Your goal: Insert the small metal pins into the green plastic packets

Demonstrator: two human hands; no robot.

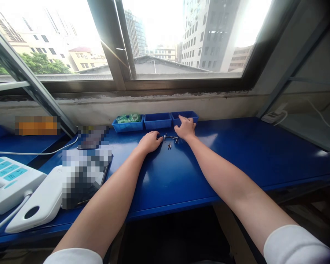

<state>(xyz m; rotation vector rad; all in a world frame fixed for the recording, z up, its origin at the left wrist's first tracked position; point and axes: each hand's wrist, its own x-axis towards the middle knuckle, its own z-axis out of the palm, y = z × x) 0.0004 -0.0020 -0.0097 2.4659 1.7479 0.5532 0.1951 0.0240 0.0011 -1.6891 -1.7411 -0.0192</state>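
Observation:
My left hand rests on the blue table, its fingers loosely bent and the thumb apart from them, with nothing seen in it. Just right of it lies a small group of thin metal screw-like pieces, too small to tell their exact kind. My right hand reaches over the front wall of the right blue bin. Its index finger stretches forward and the thumb stands apart. A tiny speck shows at the index fingertip; I cannot tell what it is. The hand hides part of the bin's inside.
The middle blue bin and a left blue bin holding green plastic packets stand along the wall under the window. Left on the table are a white power bank, a power strip, cables and blurred items.

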